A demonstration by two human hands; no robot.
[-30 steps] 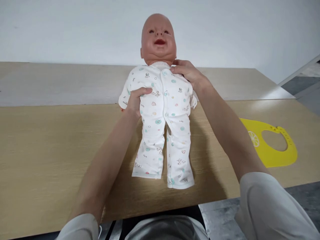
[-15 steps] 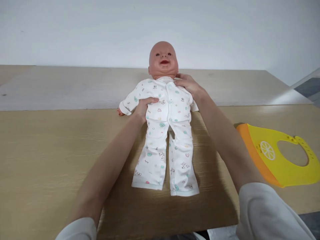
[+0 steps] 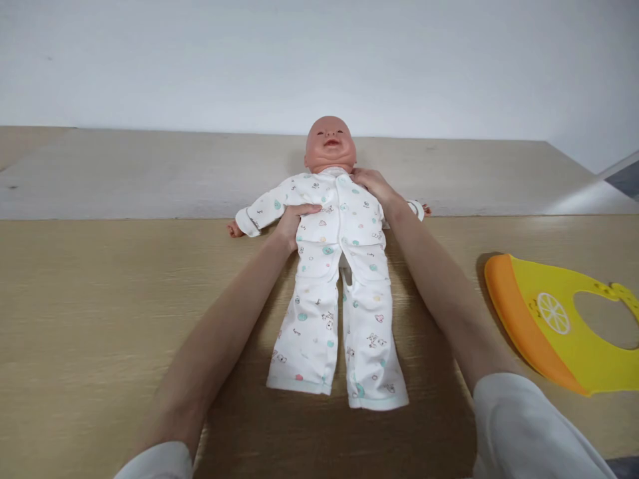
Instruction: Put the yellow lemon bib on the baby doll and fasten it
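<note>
A baby doll point(image 3: 344, 219) in white printed pyjamas lies on its back on the table, head away from me and trouser legs toward me. Around the left side of its torso wraps my left hand point(image 3: 294, 225), thumb on the chest and the other fingers hidden beneath. At the doll's right-hand shoulder, close to the neck, my right hand point(image 3: 374, 186) is closed on the shirt, with some of its fingers out of sight behind. The doll's arms stretch out to both sides.
A yellow bib point(image 3: 599, 352) with an orange pocket and a white citrus-slice print lies on the right of the wooden table point(image 3: 110, 319). A paler board point(image 3: 200, 173) runs along the back, against a white wall point(image 3: 200, 60).
The doll's head and upper body have tipped back and down, so it now lies flatter. Both hands stay on it, and its far right arm has come into view.
</note>
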